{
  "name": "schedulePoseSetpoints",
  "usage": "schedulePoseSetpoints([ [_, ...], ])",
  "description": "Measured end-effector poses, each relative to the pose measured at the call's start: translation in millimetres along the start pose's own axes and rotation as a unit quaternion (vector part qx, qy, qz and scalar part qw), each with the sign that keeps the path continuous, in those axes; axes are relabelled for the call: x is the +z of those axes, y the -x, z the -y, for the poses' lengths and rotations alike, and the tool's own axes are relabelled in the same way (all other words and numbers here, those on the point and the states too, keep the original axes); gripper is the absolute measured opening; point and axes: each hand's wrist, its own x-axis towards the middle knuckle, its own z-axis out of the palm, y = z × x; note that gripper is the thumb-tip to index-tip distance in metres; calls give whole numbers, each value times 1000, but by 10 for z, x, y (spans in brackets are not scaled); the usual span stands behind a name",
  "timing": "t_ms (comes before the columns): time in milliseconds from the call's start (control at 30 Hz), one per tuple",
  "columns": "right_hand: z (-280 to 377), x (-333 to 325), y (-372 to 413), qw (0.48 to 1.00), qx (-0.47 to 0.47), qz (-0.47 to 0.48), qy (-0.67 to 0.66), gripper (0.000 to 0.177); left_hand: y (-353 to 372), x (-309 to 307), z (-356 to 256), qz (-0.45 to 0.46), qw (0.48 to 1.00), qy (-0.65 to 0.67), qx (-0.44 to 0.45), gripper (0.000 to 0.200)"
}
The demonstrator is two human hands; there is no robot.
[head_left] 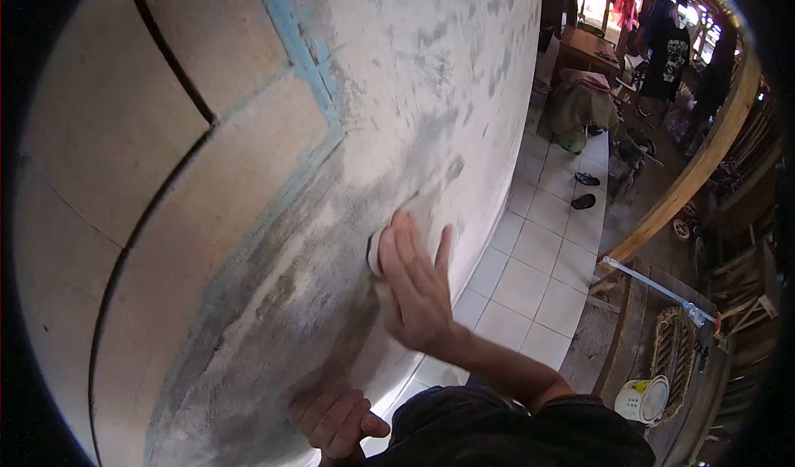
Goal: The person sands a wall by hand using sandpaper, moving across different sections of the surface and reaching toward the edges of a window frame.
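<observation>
My right hand (pixel 416 285) presses flat on a small pale pad, likely sandpaper (pixel 375 252), against a grey plastered wall (pixel 397 94). Only the pad's left edge shows past my fingers. My left hand (pixel 335 421) rests low on the same wall, its fingers curled and nothing visible in it. The wall around both hands is mottled dark grey, with a blue strip (pixel 290 45) and beige panels (pixel 99 136) further up to the left.
White floor tiles (pixel 538 252) run along the wall's foot, with dark sandals (pixel 585 190) on them. A white bucket (pixel 642 399), a woven basket (pixel 672 351) and a wooden beam (pixel 687 177) lie right. A person in black (pixel 671 53) stands far off.
</observation>
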Motion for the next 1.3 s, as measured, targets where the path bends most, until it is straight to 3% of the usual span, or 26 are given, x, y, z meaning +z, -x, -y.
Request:
schedulePoseSetpoints([
  [100,-123,-188,-397,996,88,8,8,57,-42,-13,36,20,1000,1,22,22],
  [200,-56,-192,-529,988,135,-36,-71,57,-97,34,91,-6,998,13,57,21],
  [300,188,-65,-147,991,87,-24,-94,57,-25,49,105,-28,997,29,59,19],
  [400,104,-97,-89,999,39,-7,-18,57,73,59,105,-45,997,29,61,17],
  [533,10,-228,-465,996,69,-40,-36,56,85,35,88,-35,998,14,53,15],
  [700,202,-97,-71,998,2,-1,-57,56,11,11,84,-6,999,22,48,13],
  [767,181,-83,-34,999,-27,0,-37,56,42,56,100,-37,998,14,56,13],
  [900,-7,-215,-494,997,7,-65,-36,54,89,-40,26,11,1000,1,9,14],
  [1000,146,-182,-276,999,3,-16,-46,53,17,59,111,-41,997,11,69,17],
  [1100,202,-78,-3,998,-9,3,-57,54,40,-55,-24,39,999,-20,-15,19],
  [1200,39,-98,-157,1000,-1,-16,-19,54,-5,80,101,-45,997,-9,67,20],
  [1300,42,-187,-424,995,34,-64,-71,54,20,58,55,-22,999,7,27,19],
])
